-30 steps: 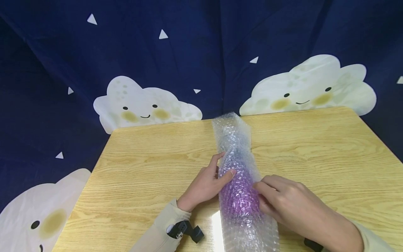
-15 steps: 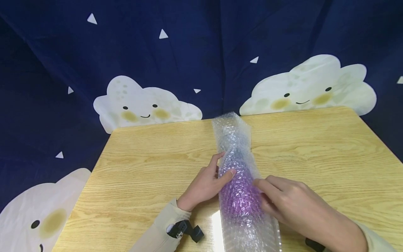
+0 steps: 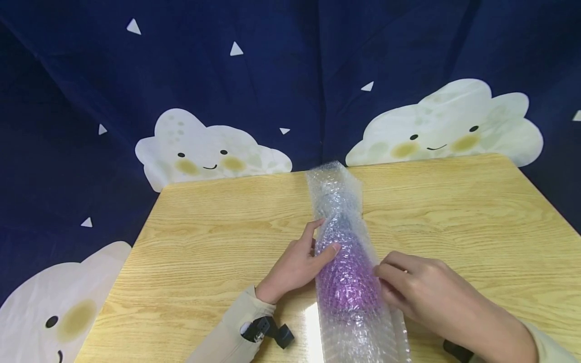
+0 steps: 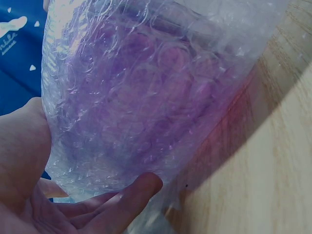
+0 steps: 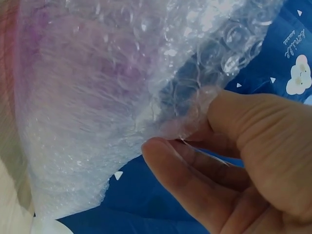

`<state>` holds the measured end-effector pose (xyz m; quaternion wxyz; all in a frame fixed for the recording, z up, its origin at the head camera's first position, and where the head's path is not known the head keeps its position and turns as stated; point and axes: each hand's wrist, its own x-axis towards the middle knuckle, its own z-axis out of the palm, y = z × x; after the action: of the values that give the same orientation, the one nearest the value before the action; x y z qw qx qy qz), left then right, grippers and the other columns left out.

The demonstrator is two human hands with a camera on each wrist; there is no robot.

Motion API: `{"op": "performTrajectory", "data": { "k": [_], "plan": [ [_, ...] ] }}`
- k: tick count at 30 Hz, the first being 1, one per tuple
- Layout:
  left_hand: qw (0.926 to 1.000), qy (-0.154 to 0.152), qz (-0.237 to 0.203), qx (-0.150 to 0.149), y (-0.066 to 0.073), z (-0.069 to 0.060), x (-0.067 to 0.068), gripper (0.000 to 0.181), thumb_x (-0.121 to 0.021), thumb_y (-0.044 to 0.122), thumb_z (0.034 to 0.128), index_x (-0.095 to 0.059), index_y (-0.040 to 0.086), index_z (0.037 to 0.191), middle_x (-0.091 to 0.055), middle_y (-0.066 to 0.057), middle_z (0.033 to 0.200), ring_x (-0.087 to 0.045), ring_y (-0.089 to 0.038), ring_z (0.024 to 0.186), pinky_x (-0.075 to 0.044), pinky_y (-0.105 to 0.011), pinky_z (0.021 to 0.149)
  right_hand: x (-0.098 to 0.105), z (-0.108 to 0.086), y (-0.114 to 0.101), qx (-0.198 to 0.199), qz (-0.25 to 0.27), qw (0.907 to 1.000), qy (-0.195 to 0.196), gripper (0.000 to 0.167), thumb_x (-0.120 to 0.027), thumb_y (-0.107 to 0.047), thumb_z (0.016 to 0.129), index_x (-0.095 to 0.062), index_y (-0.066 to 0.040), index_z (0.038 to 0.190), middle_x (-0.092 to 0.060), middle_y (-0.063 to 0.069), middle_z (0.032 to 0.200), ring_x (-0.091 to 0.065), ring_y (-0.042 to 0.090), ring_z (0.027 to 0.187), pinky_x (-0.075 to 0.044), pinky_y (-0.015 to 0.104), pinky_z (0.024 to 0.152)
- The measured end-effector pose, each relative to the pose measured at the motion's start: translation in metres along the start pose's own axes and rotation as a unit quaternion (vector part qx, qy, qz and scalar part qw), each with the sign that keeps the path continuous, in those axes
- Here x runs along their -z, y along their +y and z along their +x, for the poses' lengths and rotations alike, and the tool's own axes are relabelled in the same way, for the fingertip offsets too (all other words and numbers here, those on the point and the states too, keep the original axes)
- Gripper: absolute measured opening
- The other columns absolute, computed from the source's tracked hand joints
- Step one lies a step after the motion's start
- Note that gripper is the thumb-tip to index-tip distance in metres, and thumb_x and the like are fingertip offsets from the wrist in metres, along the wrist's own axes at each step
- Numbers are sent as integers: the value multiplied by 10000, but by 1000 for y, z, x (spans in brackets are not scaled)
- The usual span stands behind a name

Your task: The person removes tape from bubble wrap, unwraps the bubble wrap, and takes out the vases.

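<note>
A long roll of bubble wrap (image 3: 336,194) stretches across the table, wound around a purple, see-through-looking object (image 3: 349,290) whose kind the layers hide. From its left side my left hand (image 3: 295,264) holds the bundle, thumb on top and fingers at the edge. In the left wrist view the purple shape (image 4: 131,92) shows blurred through the bubbles. On the other side, my right hand (image 3: 422,287) pinches the loose edge of the wrap. The right wrist view has this thin edge (image 5: 195,107) between thumb and fingers, lifted slightly off the bundle.
A light wooden table (image 3: 218,227) lies under the bundle. Behind it hangs a dark blue curtain (image 3: 272,65) with printed clouds and white triangles. A black camera (image 3: 268,330) is strapped to the left sleeve.
My right hand has shifted a little to the right, and the wrap's loose edge has come outward with it. The left hand stays where it was.
</note>
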<state>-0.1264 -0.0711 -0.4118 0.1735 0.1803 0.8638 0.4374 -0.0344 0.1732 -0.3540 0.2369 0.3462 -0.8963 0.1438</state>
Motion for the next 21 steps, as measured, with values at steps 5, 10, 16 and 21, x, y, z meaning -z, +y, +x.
{"op": "performTrajectory", "data": {
  "k": [5, 10, 16, 21],
  "plan": [
    [10000, 3, -30, -14, -1, 0, 0, 757, -571, 616, 987, -279, 312, 1617, -743, -39, 996, -694, -73, 780, -573, -276, 728, 4, -2, 3, -130, 43, 9998, -152, 165, -693, -313, 987, -800, -206, 924, -715, -121, 856, -619, -47, 693, -537, 134, 586],
    [10000, 5, -21, -8, -1, 0, 0, 753, -568, 618, 987, -281, 316, 1615, -756, -47, 1022, -707, -69, 793, -578, -276, 749, 8, -3, 4, -191, -47, 9995, -236, 442, -476, -469, 1078, -798, -219, 906, -699, -138, 830, -586, -73, 675, -531, 139, 571],
    [10000, 5, 1, -25, -2, 0, -1, 751, -562, 616, 992, -280, 311, 1618, -761, -54, 1038, -707, -70, 799, -580, -285, 760, 10, -4, 5, -233, -69, 9994, -236, 658, -235, -520, 1080, -790, -221, 890, -675, -152, 809, -519, -106, 664, -495, 125, 550],
    [10000, 12, -10, -70, -2, 0, -1, 745, -564, 608, 994, -284, 309, 1617, -759, -46, 1028, -703, -71, 789, -579, -284, 747, 11, -5, 7, -233, -70, 9994, -235, 534, -367, -477, 1097, -786, -222, 885, -668, -159, 805, -480, -118, 668, -477, 120, 549]
  ]
}}
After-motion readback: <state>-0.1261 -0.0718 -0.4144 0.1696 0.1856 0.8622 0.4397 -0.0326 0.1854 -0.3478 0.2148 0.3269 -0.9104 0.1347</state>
